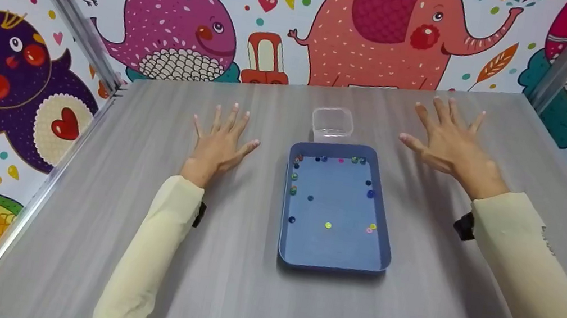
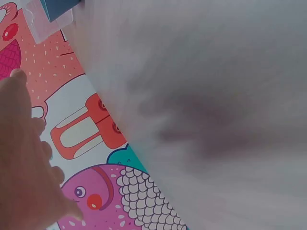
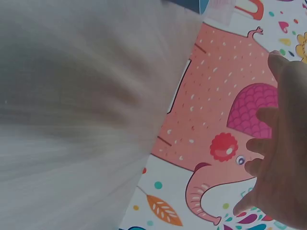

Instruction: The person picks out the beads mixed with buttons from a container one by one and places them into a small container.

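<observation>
Closest to the viewer are two pale yellow sleeves, the left sleeve (image 1: 149,251) behind the left hand and the right sleeve (image 1: 538,313) behind the right. Each wrist carries something black at the cuff: one black piece (image 1: 199,215) at the left, another black piece (image 1: 465,226) at the right.

The grey bench (image 1: 238,300) stretches under both arms. Between the hands, its near end closer to the person than either of them, lies the blue tray (image 1: 337,250). Inside it are small coloured beads. Nearest are a yellow-green bead (image 1: 328,225), a dark bead (image 1: 291,219) toward the left hand's side, and a yellow and pink pair (image 1: 371,228) toward the right hand's side. More sit along the side walls and far wall.

Left of the tray, the left hand (image 1: 217,145) has its fingers fanned and its thumb out toward the tray. On the other side and farther off, the right hand (image 1: 453,146) is likewise spread, casting a shadow on the bench.

Between the hands, just past the tray's far end, stands a clear container (image 1: 331,131). Beyond the left hand, the wall shows a purple whale (image 1: 180,23); beyond the right, a coral elephant (image 1: 379,60).
</observation>
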`<state>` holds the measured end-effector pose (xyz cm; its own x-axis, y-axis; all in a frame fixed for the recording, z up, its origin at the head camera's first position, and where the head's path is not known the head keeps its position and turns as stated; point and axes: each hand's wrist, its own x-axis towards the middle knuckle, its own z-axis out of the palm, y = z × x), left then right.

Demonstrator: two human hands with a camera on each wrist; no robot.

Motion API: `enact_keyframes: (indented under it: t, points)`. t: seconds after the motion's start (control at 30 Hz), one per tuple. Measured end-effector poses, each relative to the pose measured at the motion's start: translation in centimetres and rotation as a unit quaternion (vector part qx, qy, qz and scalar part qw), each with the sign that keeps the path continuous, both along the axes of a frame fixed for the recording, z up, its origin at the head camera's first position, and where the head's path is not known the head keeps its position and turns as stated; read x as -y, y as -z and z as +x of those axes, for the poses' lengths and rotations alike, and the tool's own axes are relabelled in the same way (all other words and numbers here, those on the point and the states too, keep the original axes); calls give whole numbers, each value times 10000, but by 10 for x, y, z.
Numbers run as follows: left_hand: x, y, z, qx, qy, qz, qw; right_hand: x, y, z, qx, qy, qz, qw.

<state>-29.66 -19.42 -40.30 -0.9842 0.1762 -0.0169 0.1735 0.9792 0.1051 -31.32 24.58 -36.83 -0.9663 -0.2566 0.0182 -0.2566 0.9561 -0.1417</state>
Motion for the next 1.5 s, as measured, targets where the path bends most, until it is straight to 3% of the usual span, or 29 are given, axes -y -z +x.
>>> enact_keyframes:
  t: [0.37,0.8,0.97,1.27,1.5]
  points:
    - [-9,5,9,137,198,-34,9997,23,4,18,-202,-379,64,9991]
    - [-24,11,25,215,516,237,9982,54,19,31,-241,-759,-350,9962]
    - [-29,13,32,306,507,352,9976,65,25,36,-271,-846,-414,9952]
    - [-33,16,45,782,328,855,9927,80,27,40,42,-922,-892,9917]
    - [-41,17,52,873,355,1140,9890,92,27,43,369,-1088,-1285,9850]
